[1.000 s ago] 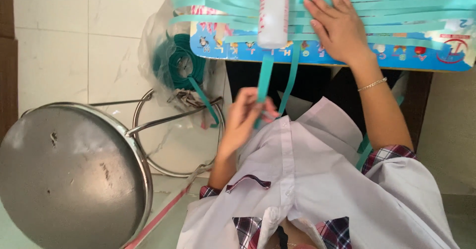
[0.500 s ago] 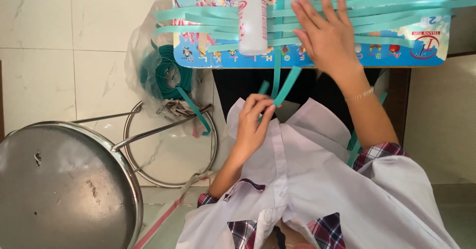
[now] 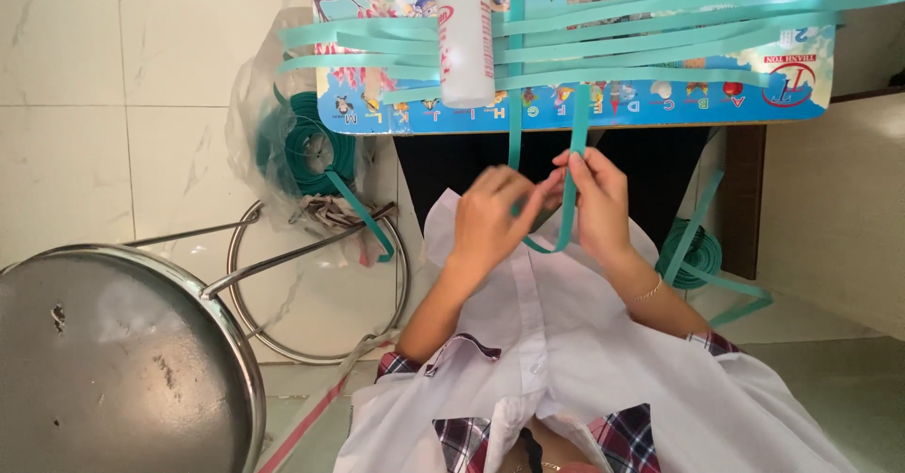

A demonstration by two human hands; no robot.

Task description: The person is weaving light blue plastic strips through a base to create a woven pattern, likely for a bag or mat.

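Below the board (image 3: 396, 115) edge, over our lap, both hands meet on one teal strip (image 3: 571, 167) that hangs down and loops back up. Left hand (image 3: 490, 223) fingers are curled shut, pinching the loop's near leg; right hand (image 3: 599, 204) pinches the far leg between thumb and forefinger. To fold cleanly, we judge the strip should stay flat and untwisted, both legs under even tension. More strips (image 3: 660, 21) and a white bottle (image 3: 465, 35) lie on the board.
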